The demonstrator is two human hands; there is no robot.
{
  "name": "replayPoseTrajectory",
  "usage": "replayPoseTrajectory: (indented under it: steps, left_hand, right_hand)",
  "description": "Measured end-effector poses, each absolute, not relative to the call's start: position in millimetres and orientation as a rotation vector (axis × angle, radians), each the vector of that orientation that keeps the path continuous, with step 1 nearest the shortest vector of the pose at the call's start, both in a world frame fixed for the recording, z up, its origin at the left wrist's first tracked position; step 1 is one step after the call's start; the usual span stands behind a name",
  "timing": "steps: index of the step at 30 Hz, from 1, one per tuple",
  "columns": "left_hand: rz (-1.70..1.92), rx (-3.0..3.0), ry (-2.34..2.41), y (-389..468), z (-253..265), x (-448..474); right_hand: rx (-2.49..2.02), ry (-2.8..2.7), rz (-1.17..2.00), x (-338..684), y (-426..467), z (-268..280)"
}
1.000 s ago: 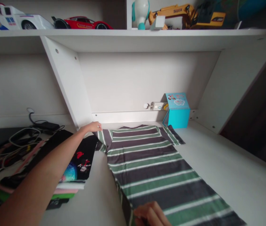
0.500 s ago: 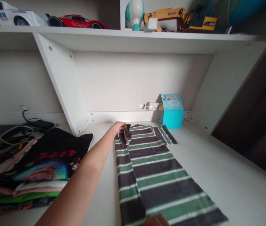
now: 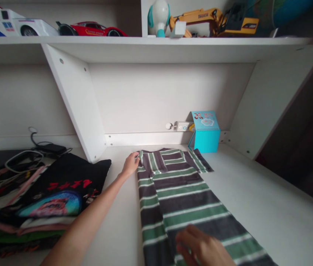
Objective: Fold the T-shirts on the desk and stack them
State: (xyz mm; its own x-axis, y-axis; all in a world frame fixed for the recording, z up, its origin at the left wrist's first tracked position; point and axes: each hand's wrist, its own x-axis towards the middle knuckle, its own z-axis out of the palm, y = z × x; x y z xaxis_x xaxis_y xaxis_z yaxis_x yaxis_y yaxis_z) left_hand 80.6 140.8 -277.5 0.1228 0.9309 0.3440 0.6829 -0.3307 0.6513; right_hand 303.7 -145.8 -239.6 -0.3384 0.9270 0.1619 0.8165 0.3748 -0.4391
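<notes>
A green, dark grey and white striped T-shirt (image 3: 189, 192) lies on the white desk with its left side folded inward. Its left sleeve is laid flat over the body near the top, while the right sleeve sticks out toward the back. At the shirt's upper left corner, my left hand (image 3: 131, 164) pinches the folded edge between fingers and thumb. Over the lower middle of the shirt is my right hand (image 3: 203, 246), slightly blurred, its fingers loosely bent and apart with nothing seen in them.
A pile of folded clothes, topped by a black printed shirt (image 3: 62, 184), sits at the left beside tangled cables (image 3: 9, 162). A blue desk calendar (image 3: 207, 140) stands behind the T-shirt near a socket (image 3: 182, 126). Toys, including a red car (image 3: 92, 29), occupy the shelf (image 3: 173, 41) above.
The sleeve, bunched up in my left hand before, now lies flat across the shirt. My left hand has shifted to the outer edge. My right hand has risen into view from the bottom.
</notes>
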Motion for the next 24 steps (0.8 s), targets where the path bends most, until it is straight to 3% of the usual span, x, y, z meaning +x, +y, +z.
replayPoseTrajectory:
  steps: [5,10,24]
  left_hand:
    - [0.857,2.222,1.647,127.1,-296.9,73.6]
    - [0.504,2.344,1.815,128.8,-297.1,75.5]
    - [0.422,2.304,1.87,126.1,-292.9,78.1]
  right_hand:
    - [-1.901,-2.166,0.26,310.1,-8.8,-209.9]
    - [-2.087,-1.905,0.198,286.0,90.7,-233.0]
    - [-2.143,-1.833,0.026,269.5,92.5,-260.4]
